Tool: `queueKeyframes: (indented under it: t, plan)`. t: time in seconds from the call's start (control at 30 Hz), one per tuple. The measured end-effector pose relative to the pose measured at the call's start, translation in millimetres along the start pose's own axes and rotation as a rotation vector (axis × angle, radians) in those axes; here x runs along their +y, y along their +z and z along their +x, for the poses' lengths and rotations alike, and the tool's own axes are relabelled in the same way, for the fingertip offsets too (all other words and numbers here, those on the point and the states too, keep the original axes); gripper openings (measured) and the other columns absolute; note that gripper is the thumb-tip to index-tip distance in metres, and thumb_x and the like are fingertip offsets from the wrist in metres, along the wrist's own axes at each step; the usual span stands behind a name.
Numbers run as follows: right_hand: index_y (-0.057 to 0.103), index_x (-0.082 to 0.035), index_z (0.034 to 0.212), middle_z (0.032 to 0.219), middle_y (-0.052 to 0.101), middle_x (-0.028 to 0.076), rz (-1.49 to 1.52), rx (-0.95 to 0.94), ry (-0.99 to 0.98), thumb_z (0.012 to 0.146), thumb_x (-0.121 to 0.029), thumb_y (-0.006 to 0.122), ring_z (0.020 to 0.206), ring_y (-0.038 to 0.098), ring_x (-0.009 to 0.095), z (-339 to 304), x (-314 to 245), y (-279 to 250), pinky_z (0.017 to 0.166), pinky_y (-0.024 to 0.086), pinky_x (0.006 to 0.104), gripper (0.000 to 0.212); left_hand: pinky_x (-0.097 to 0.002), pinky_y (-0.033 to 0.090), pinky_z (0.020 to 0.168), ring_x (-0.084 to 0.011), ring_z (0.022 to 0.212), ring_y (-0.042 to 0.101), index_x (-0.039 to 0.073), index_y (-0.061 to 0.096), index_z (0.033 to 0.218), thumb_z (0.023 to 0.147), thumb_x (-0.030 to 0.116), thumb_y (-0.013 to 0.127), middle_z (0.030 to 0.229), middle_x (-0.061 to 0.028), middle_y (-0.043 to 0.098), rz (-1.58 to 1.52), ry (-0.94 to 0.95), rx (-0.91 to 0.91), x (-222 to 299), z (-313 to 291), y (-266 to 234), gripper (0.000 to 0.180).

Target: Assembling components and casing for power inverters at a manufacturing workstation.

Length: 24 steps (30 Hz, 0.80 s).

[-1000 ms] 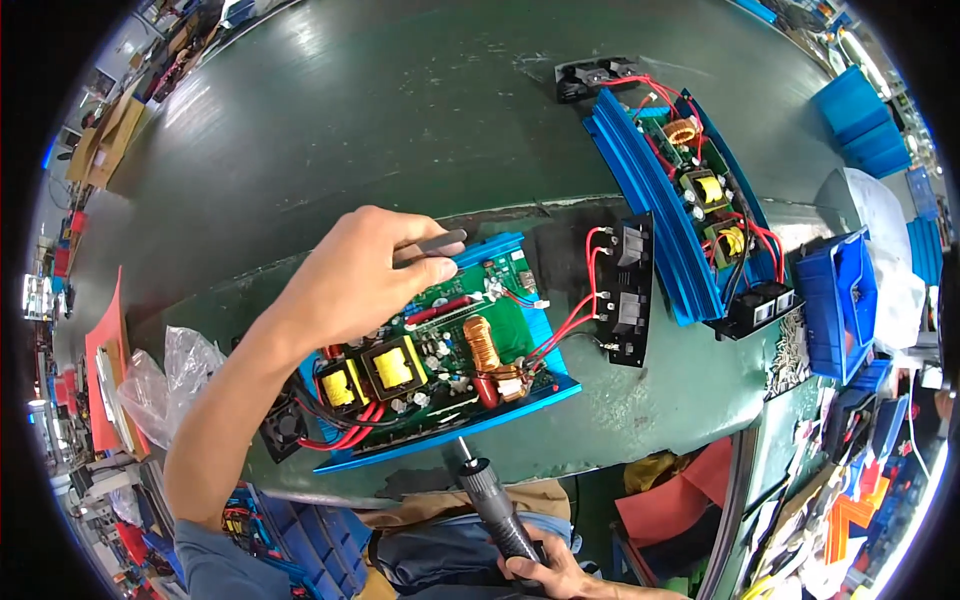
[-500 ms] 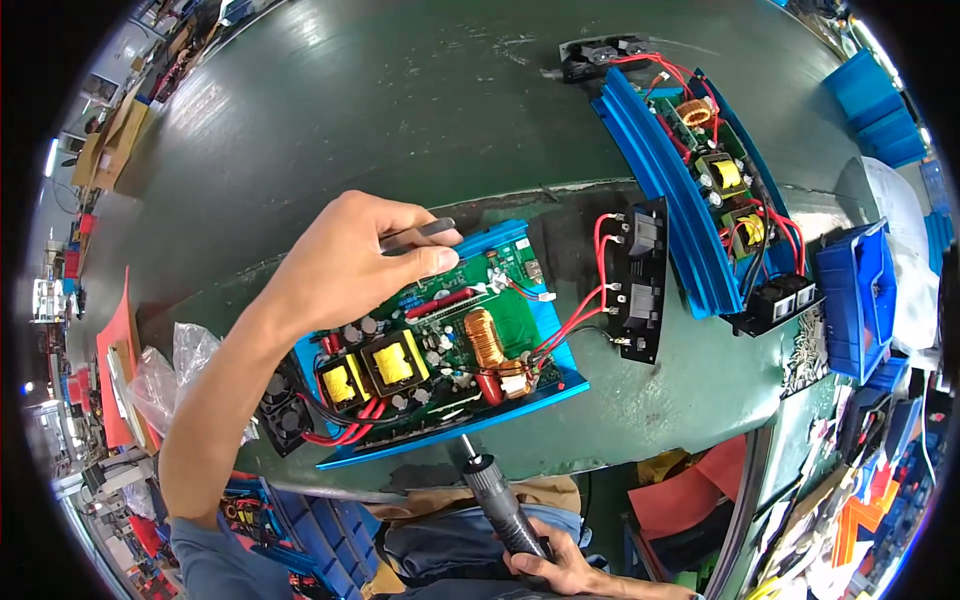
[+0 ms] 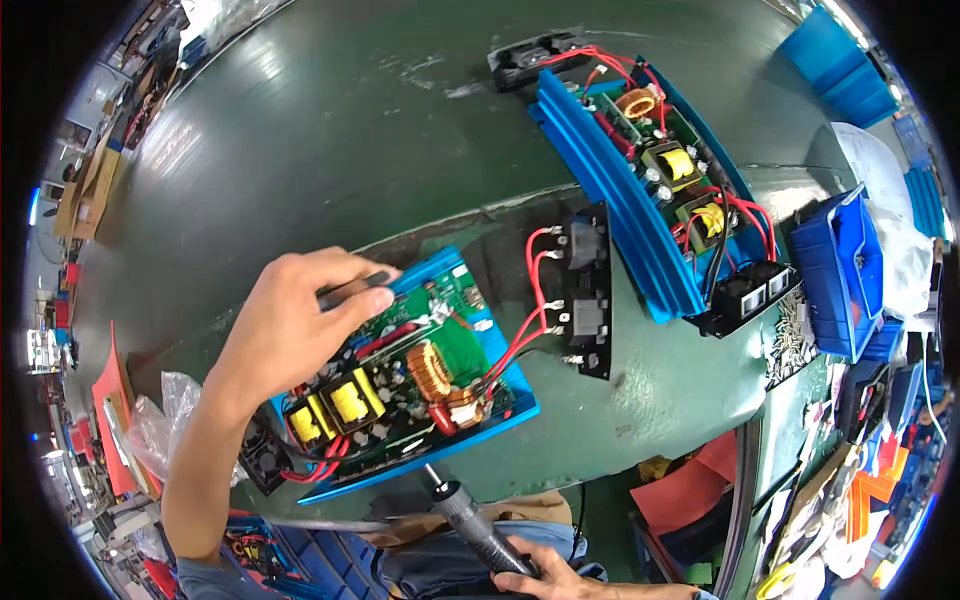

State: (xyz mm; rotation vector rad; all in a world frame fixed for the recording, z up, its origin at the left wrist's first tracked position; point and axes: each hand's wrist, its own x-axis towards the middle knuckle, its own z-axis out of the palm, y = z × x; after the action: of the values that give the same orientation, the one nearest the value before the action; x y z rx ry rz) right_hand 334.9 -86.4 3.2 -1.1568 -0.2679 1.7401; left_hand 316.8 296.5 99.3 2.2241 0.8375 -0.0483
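A green circuit board (image 3: 458, 352) lies in a blue metal housing (image 3: 512, 398) on the bench in front of me. Over its far left part, my left hand (image 3: 290, 325) pinches a short dark bar (image 3: 352, 288) between thumb and fingers; the bar's exact kind is unclear. My right hand (image 3: 545, 574), low at the bench's near edge, wraps round a black electric screwdriver (image 3: 470, 522). Its bit points up toward the housing's near wall, apart from the board. Red wires join the board to a black end panel (image 3: 590, 325) on the right. A fan (image 3: 264, 458) sits at the left end.
A second blue housing (image 3: 620, 205) with a board and wired end panels stands at the far right. Beside it are loose screws (image 3: 790, 340) and a blue bin (image 3: 838, 285). Clear plastic bags (image 3: 165, 420) and red sheets (image 3: 112, 430) lie at the left.
The whole view has shifted, so the bench things sit further left in the picture. Both hands keep their grips; the left stays over the board, and the screwdriver stays near the housing.
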Motion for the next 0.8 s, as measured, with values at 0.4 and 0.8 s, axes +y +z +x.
queueKeyframes:
  t: [0.4, 0.8]
  plan:
    - [0.057, -0.005, 0.116, 0.080, 0.044, -0.001, -0.055, -0.050, -0.028, 0.091, -0.029, 0.075, 0.071, 0.041, 0.011, 8, -14, -12, 0.060, 0.036, 0.0308, 0.038, -0.0304, 0.053, 0.080, -0.0172, 0.087, 0.068, -0.001, 0.073, 0.109, 0.091, 0.011, 0.074, 0.096, -0.0101, 0.072, -0.032, 0.014, -0.072, -5, 8, -2, 0.021]
    - [0.058, -0.006, 0.112, 0.081, 0.043, 0.000, -0.058, -0.032, -0.078, 0.091, -0.029, 0.076, 0.071, 0.042, 0.012, 8, -12, -9, 0.061, 0.037, 0.0306, 0.036, -0.0381, 0.053, 0.070, -0.0308, 0.081, 0.066, 0.003, 0.066, 0.098, 0.097, 0.021, 0.065, 0.092, -0.0110, 0.064, 0.045, 0.579, -0.286, -22, 81, 25, 0.019]
